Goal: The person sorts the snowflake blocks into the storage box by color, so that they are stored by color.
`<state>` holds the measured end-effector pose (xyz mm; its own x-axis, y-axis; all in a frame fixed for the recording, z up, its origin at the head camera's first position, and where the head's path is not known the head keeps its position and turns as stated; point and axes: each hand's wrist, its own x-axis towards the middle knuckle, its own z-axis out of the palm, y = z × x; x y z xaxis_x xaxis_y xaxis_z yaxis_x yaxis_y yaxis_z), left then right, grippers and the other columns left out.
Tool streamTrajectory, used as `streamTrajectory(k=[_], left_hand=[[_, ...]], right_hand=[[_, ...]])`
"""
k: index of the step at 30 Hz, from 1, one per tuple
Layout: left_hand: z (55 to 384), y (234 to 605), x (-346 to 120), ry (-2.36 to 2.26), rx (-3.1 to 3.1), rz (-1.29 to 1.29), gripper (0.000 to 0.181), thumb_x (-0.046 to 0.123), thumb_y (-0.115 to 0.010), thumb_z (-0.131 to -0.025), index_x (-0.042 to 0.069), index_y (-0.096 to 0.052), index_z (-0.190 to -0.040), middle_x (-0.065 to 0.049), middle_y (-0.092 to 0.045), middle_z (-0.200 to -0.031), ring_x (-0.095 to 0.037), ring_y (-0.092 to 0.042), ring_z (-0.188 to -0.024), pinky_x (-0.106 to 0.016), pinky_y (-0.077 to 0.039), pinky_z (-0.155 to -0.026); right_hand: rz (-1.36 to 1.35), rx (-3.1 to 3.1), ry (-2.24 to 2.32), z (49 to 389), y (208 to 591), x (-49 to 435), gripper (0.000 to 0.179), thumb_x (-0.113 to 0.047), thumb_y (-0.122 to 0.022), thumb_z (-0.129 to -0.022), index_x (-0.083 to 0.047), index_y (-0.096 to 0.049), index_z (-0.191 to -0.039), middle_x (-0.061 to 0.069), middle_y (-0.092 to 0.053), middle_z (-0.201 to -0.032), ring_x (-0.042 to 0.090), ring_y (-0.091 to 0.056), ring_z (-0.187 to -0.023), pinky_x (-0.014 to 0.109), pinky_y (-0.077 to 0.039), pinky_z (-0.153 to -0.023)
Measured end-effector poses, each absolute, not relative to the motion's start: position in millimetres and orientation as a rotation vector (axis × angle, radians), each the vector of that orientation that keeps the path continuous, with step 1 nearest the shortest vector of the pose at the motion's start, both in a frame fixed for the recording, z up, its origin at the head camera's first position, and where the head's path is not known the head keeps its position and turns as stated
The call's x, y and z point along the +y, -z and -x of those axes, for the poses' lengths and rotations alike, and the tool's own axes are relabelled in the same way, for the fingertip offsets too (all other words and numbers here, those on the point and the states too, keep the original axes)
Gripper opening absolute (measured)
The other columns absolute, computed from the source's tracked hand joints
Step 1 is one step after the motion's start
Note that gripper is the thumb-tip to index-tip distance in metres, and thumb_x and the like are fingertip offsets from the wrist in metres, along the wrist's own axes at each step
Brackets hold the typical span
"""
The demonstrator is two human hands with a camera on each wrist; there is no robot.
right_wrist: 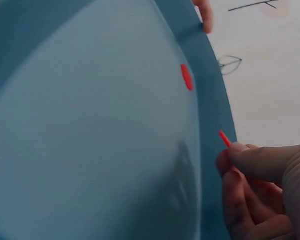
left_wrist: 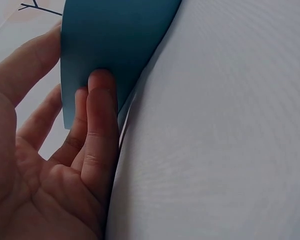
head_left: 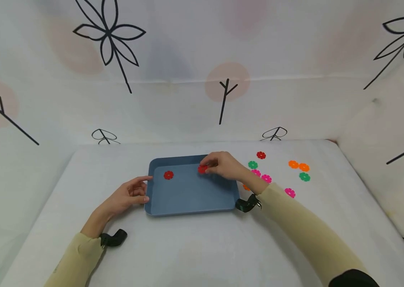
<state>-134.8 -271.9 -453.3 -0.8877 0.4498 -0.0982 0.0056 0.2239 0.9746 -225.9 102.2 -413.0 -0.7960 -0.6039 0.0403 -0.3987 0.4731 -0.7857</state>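
Above the blue-grey tray (head_left: 191, 201), my right hand (head_left: 223, 165) pinches a red flower-shaped disc (head_left: 202, 170) between thumb and fingertips. The right wrist view shows this disc (right_wrist: 224, 139) edge-on at the fingertips, near the tray's rim. Another red disc (head_left: 168, 175) lies flat inside the tray, toward its left side. At the tray's left end rests my left hand (head_left: 129, 194), its forefinger and thumb spread along the edge. Its fingers (left_wrist: 101, 115) lie loosely against the tray's outer wall (left_wrist: 115, 35) in the left wrist view.
Right of the tray, several flower discs lie scattered on the white cloth: a red one (head_left: 261, 155), green (head_left: 304, 176), orange (head_left: 293, 164) and pink (head_left: 289, 193) ones. Some lie close to the right forearm. A patterned white backdrop (head_left: 173, 107) rises behind the table.
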Motion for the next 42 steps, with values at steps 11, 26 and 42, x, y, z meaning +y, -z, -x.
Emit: streamTrajectory(k=[11, 26, 42], left_hand=[[134, 452, -272, -1.68, 2.122, -0.449, 0.071, 0.004, -0.071, -0.09, 0.001, -0.035, -0.152, -0.025, -0.033, -0.148, -0.016, -0.064, -0.097, -0.022, -0.049, -0.083], [134, 453, -270, -1.665, 2.148, -0.393, 0.069, 0.006, -0.075, -0.088, 0.001, -0.04, -0.148, -0.026, -0.037, -0.141, -0.018, -0.065, -0.096, -0.021, -0.047, -0.088], [135, 454, -268, -1.633, 2.202, -0.438, 0.064, 0.006, -0.076, -0.088, -0.001, -0.044, -0.142, -0.026, -0.041, -0.135, -0.018, -0.066, -0.094, -0.022, -0.046, -0.087]], right_hand=[[0.865, 2.438, 1.207, 236, 416, 91, 0.025, -0.002, -0.073, -0.089, -0.003, -0.073, -0.113, 0.008, -0.069, -0.111, 0.018, -0.064, -0.091, 0.03, -0.052, -0.081], [0.866, 2.398, 1.163, 231, 426, 50, 0.024, -0.004, -0.073, -0.09, -0.007, -0.074, -0.113, 0.005, -0.07, -0.109, 0.013, -0.063, -0.089, 0.027, -0.05, -0.079], [0.894, 2.239, 1.135, 224, 433, 22, 0.026, -0.003, -0.074, -0.088, -0.006, -0.074, -0.114, 0.006, -0.07, -0.112, 0.009, -0.066, -0.089, 0.024, -0.051, -0.078]])
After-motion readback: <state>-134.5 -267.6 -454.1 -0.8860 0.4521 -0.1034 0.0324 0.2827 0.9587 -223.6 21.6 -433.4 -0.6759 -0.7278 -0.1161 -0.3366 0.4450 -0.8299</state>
